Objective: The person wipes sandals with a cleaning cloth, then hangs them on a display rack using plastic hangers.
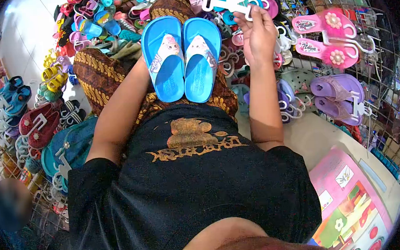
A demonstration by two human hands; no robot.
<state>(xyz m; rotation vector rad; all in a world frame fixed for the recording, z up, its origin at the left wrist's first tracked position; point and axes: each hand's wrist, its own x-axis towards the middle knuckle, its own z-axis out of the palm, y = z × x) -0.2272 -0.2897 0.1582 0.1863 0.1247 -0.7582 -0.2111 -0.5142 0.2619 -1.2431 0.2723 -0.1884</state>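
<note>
A pair of blue flip-flops (pixel 168 83) with pale, cartoon-printed straps lies side by side above my lap, soles facing down and footbeds up. My left hand (pixel 142 68) supports the pair from the left edge; its fingers are hidden beneath. To the right, my right hand (pixel 259 33) is raised, with thumb and fingers closed on a white plastic shoe hanger (pixel 231 1). The hanger is apart from the flip-flops. Behind it are several teal and pink sandals on similar white hangers.
A heap of colourful children's sandals (pixel 103 24) spreads ahead. On the right wire rack (pixel 378 64) hang pink slippers (pixel 309 46) and purple sandals (pixel 332 107). Maroon shoes (pixel 38 126) and a teal bag-like item (pixel 74 142) are at left. A pink printed sheet (pixel 340 175) lies lower right.
</note>
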